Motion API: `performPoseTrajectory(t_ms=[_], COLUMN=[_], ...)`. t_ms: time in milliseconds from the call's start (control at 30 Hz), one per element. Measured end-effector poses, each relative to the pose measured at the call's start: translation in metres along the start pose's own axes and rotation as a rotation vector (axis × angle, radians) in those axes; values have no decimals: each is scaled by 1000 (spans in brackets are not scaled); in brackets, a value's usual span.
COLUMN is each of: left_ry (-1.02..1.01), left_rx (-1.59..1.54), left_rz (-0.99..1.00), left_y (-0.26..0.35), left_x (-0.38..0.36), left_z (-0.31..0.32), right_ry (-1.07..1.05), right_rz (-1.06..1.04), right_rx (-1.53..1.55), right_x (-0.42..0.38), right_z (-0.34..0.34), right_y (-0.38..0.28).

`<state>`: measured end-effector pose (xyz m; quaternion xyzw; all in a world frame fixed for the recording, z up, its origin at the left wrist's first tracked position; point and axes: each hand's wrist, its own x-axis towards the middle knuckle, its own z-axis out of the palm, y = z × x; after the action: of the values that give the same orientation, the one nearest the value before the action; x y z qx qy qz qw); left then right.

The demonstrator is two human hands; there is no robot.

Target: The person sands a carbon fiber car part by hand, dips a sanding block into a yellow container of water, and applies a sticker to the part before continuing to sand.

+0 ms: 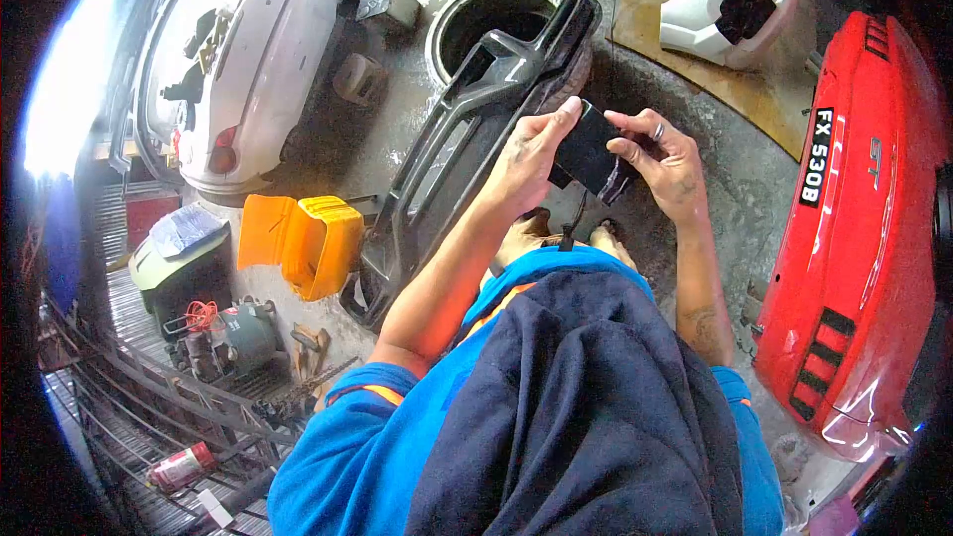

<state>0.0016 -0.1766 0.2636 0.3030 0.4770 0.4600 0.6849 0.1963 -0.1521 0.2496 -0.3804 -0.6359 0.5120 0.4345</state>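
My left hand (528, 161) is closed on the left side of a flat black rectangular piece (588, 147), with the thumb along its upper edge. A crinkled, shiny strip shows at the piece's lower right end. On the other side, my right hand (670, 164) is closed in a pinch, thumb and forefinger at the piece's right edge. A ring sits on one of its fingers. Below and left of both hands, a black car bumper (429, 171) lies slanted, its upper end resting over a tyre (437, 38).
A red car bumper (852, 228) with a number plate stands at right. White car bodywork (273, 60) is at upper left, a white bumper piece (685, 18) at upper right. An orange plastic container (323, 248), a compressor (248, 337) and a metal rack (149, 377) stand left.
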Motion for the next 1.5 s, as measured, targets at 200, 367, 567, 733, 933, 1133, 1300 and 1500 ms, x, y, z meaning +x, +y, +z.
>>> performPoseTrajectory(t_ms=[200,367,567,733,933,1133,1300,1500], left_ry=[59,107,102,118,-16,131,169,-18], left_rx=[77,425,-38,283,144,237,498,170], left_rz=[30,120,-157,130,147,399,568,351], left_y=[3,10,5,15,-7,-40,-48,-35], left_x=[-2,-7,6,-10,-2,1,0,-4], left_z=[3,0,-7,6,1,11,11,4], right_ry=[-78,-100,-122,-1,304,205,147,108], right_rz=[30,-21,-15,-44,86,279,206,169], right_rx=[-12,-19,-22,-26,-219,261,252,352], right_x=[2,4,7,6,-7,-18,-25,-26], right_z=[-7,-5,-3,9,19,29,28,20], right_y=[1,1,0,7,23,25,9,14])
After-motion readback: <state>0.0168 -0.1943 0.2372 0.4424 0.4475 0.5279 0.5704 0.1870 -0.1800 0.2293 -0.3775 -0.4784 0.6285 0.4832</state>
